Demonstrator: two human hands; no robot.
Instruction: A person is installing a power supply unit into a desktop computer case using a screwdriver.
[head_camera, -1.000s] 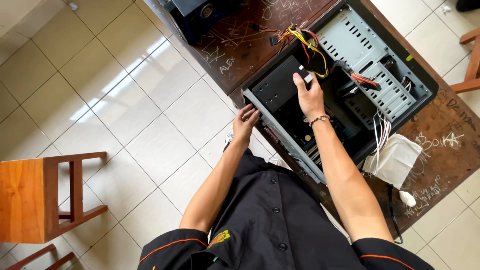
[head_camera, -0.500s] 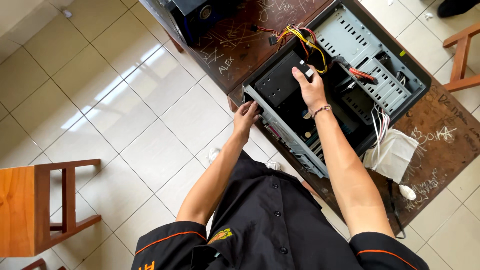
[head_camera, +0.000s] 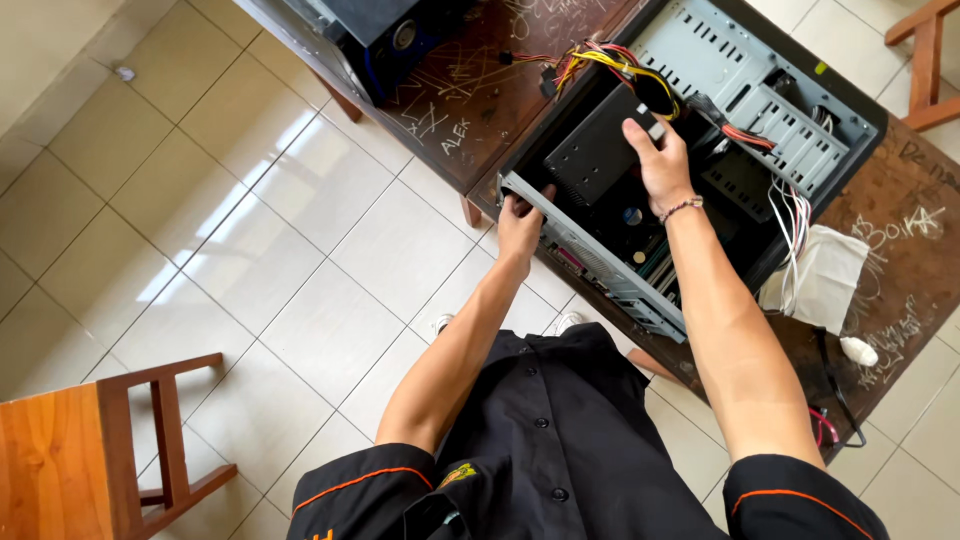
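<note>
So, my right hand (head_camera: 661, 160) curls onto the black PSU (head_camera: 598, 146) inside the open case (head_camera: 640, 300) | left hand (head_camera: 521, 222) pinches the case's near corner | case lies on the scribbled table (head_camera: 480, 90)

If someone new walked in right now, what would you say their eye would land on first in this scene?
Most likely the open computer case lying on the scribbled brown table, top right. The right hand grips the black power supply inside it, beside a bundle of yellow and red wires, while the left hand holds the case's near corner. An orange wooden chair stands at the lower left on the tiled floor.
</note>
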